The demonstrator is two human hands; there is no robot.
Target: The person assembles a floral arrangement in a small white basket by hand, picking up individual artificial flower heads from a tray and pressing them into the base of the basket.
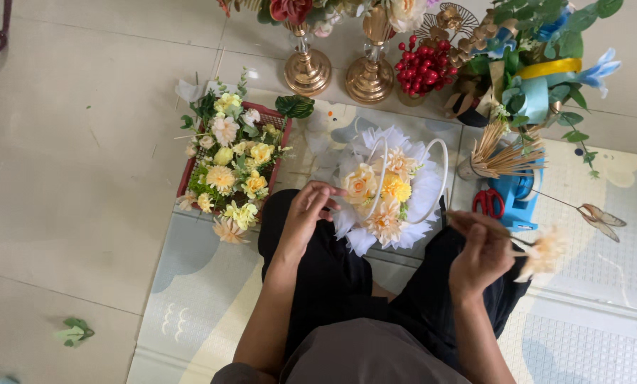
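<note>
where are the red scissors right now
In the head view, the red scissors lie on the mat right of the flower basket, against the blue holder, just above the right hand.

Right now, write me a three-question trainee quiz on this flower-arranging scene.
1. True or false: the right hand holds a pale peach flower by its stem.
2. What does the left hand touch? A) the red scissors B) the white basket arrangement C) a gold stand
3. Fill in: the red crate of yellow and cream flowers lies on the person's ____ side.

Key: 1 true; 2 B; 3 left.
</note>
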